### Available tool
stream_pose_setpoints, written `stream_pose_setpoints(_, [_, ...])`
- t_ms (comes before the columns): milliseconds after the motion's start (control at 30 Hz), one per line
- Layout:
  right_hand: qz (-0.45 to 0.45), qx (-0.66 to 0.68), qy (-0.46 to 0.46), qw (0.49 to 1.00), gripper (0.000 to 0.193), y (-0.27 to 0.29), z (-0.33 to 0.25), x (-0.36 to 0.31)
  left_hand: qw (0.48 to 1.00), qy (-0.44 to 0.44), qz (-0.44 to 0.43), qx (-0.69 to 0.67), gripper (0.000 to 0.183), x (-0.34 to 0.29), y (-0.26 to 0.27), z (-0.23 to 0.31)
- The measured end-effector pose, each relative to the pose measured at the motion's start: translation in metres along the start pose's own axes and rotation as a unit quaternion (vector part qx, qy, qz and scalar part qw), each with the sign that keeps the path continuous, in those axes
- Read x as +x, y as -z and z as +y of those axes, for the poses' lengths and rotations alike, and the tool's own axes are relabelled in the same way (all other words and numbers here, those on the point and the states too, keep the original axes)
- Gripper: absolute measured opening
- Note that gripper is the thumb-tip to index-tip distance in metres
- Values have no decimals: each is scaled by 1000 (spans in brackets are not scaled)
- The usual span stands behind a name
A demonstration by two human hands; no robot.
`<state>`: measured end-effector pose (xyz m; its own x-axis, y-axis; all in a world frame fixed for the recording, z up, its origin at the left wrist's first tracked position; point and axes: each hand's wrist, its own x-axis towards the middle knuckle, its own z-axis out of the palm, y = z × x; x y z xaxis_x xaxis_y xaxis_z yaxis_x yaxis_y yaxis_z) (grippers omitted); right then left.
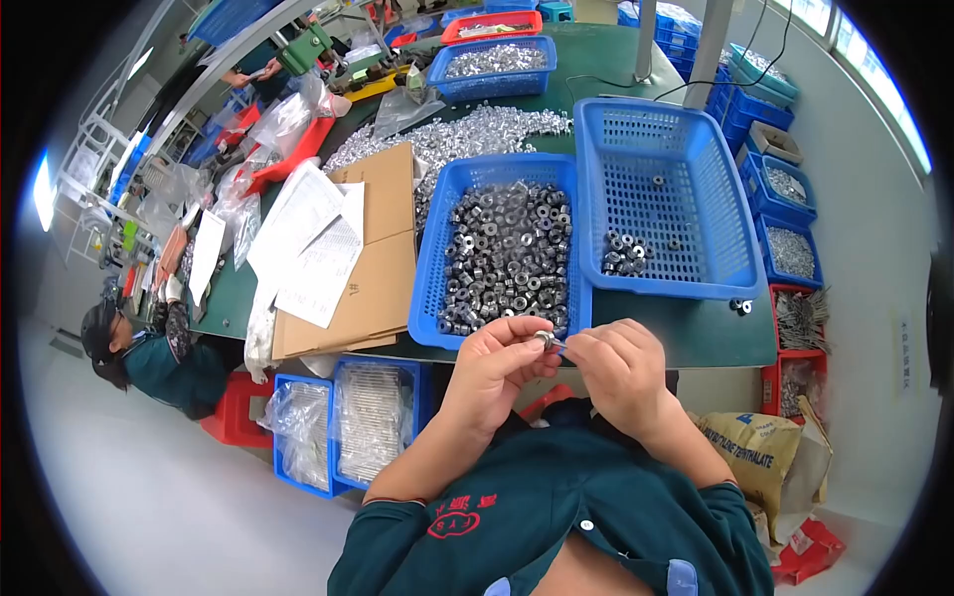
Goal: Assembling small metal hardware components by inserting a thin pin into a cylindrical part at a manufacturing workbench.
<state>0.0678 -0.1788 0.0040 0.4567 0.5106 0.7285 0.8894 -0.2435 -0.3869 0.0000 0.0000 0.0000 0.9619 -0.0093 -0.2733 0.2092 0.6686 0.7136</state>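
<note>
My left hand (497,360) pinches a small round metal part (545,339) between thumb and fingers, close to the table's front edge. Beside it, my right hand (618,366) is closed on a thin rod-like tool (562,347), whose tip meets the metal part; most of the tool is hidden in my fingers. Just beyond my hands stands a blue basket (425,288) heaped with dark and shiny metal ring-shaped parts (502,248). To its right, a second blue basket (696,199) holds a small cluster of similar rings (624,254) and a few single ones.
Papers (316,238) lie on flattened cardboard (390,209) at left. Loose silver parts (487,134) spread behind the baskets. A few rings (740,306) sit near the right table edge. Stacked blue crates (785,189) stand at right. A co-worker (169,363) sits at far left.
</note>
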Motion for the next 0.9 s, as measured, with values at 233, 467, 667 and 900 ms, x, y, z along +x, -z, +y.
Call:
stream_pose_setpoints(233, [49, -34, 8, 998, 17, 25, 9, 1, 992, 1, -27, 125, 22, 22, -29, 14])
stream_pose_setpoints(467, [76, 14, -152, 985, 16, 32, 9, -42, 721, -229, -211, 619, 19, 132, -76, 30])
stream_pose_setpoints(667, [56, 23, -154, 986, 16, 33, 6, -62, 361, -46, -287, 886, 26, 199, -90, 0])
stream_pose_setpoints(900, [65, 29, -158, 985, 15, 32, 7, -62, 490, -236, -262, 798, 19, 205, -70, 9])
